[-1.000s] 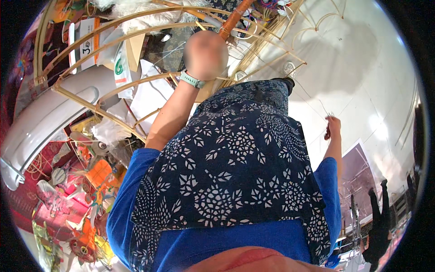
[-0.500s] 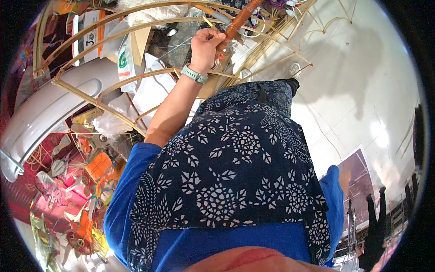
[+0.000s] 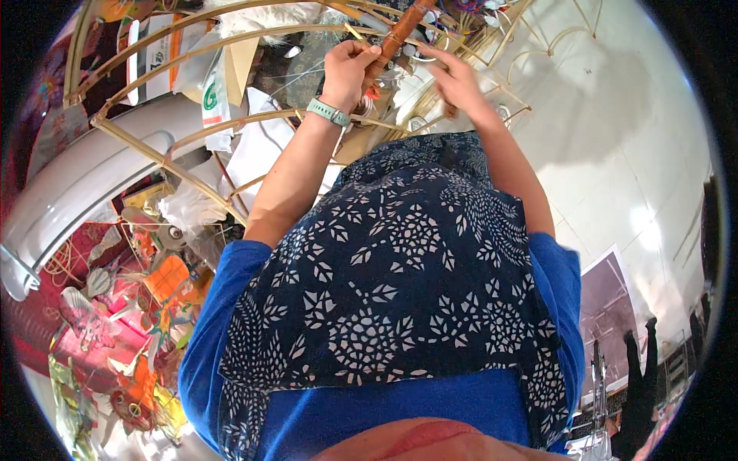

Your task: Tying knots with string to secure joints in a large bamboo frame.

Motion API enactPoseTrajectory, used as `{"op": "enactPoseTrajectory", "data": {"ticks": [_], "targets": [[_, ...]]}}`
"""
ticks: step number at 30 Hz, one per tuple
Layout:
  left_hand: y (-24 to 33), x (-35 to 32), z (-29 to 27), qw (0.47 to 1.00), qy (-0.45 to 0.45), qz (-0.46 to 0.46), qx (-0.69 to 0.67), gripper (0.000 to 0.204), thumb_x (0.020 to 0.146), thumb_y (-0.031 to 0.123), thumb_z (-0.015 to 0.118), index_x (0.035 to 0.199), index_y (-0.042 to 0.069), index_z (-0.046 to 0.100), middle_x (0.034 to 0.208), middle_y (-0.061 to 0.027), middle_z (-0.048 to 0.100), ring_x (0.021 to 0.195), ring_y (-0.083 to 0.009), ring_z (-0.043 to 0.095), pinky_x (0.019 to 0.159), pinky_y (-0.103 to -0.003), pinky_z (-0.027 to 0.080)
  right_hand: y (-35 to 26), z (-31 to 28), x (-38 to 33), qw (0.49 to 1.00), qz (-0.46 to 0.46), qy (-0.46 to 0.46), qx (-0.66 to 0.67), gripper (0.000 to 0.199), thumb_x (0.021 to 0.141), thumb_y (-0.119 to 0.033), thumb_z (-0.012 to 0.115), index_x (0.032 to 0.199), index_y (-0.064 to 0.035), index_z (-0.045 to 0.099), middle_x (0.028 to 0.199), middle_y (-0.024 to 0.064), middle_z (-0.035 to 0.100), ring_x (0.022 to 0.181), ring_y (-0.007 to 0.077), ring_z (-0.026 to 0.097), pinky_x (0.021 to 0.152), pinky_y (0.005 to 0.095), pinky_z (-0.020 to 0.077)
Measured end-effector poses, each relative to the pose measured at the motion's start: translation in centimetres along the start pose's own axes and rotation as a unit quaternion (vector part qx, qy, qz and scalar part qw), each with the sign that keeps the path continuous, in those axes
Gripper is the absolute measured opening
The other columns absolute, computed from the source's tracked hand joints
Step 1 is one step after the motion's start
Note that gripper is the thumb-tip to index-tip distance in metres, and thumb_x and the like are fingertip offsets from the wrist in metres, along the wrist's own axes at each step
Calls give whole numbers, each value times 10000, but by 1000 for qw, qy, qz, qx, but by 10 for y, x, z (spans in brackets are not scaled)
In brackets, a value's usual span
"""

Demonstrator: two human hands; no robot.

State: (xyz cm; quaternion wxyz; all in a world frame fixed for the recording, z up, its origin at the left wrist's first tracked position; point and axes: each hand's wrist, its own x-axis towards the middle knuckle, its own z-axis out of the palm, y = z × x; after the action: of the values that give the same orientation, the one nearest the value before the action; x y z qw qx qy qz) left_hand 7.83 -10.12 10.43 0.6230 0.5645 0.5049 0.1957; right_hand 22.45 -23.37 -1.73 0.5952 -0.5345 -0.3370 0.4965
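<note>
Crowding the upper left, a frame point(image 3: 177, 58) of curved bamboo strips arches over a heap of white bags point(image 3: 254, 146), cardboard point(image 3: 238, 65) and a long white moulded panel point(image 3: 77, 180); its ribs cross just in front of the hands and partly hide what lies behind them. Lower left, painted paper figures point(image 3: 115, 338) in red, orange and yellow lie piled together. To the right the floor point(image 3: 630, 138) is pale and glossy, with bright patches of reflected light, and thinner bamboo loops point(image 3: 553, 42) rest on it near the top edge. A dark stand point(image 3: 638, 384) shows at the lower right rim. A blue shirt under a dark blue apron point(image 3: 400, 284) with white flower print fills the middle of the view. Both forearms reach up and away from the body. The left hand point(image 3: 347, 73), with a pale green watch point(image 3: 329, 112) at the wrist, is curled shut around a reddish-brown rod point(image 3: 396, 34), which slants up to the right among the bamboo ribs at the top of the view. The right hand point(image 3: 453, 81) is just beside the rod, fingers point(image 3: 430, 55) stretched out loosely and pointing toward it; whether they touch it cannot be told.
</note>
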Motion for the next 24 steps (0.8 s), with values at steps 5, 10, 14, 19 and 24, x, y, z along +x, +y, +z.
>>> {"op": "enactPoseTrajectory", "data": {"ticks": [5, 10, 14, 19, 24], "targets": [[0, -2, 2, 997, -14, -15, -77, 112, 821, 48, 602, 748, 21, 521, 739, -48, 576, 642, -138, 596, 531, -218, 499, -18, 50, 48, 966, 33, 92, 238, 316, 838, -53, 547, 1153, -75, 533, 913, 46, 612, 653, 106, 566, 532, 234, 467], [2, 0, 0, 989, -42, -38, -134, 61, 828, 24, 581, 806, -18, 543, 791, -68, 587, 720, -173, 613, 614, -244, 515, -3, 51, 58, 954, 25, 9, 299, 313, 796, 21, 531, 1105, -34, 541, 904, 36, 615, 692, 117, 574, 573, 256, 475], [5, 2, -3, 982, -40, -86, -163, 77, 826, 34, 591, 834, -35, 556, 792, -72, 591, 730, -169, 612, 638, -260, 515, -5, 62, 65, 946, 29, 54, 320, 247, 789, 34, 516, 1017, -40, 571, 891, 43, 615, 731, 124, 584, 632, 274, 493], [1, 7, -6, 980, -58, -73, -174, 80, 783, -9, 625, 772, -19, 547, 743, -82, 591, 667, -173, 604, 591, -256, 524, -4, 68, 68, 926, 9, 115, 361, 97, 829, -48, 579, 925, -50, 579, 833, 19, 607, 704, 131, 595, 640, 272, 495], [-8, 15, -12, 985, -58, -80, -145, 99, 800, 47, 633, 825, -20, 564, 733, -62, 592, 614, -152, 587, 555, -253, 496, 9, 65, 70, 926, 16, 102, 362, 86, 819, -51, 599, 905, -44, 598, 839, 14, 611, 745, 126, 593, 676, 272, 491]]}}
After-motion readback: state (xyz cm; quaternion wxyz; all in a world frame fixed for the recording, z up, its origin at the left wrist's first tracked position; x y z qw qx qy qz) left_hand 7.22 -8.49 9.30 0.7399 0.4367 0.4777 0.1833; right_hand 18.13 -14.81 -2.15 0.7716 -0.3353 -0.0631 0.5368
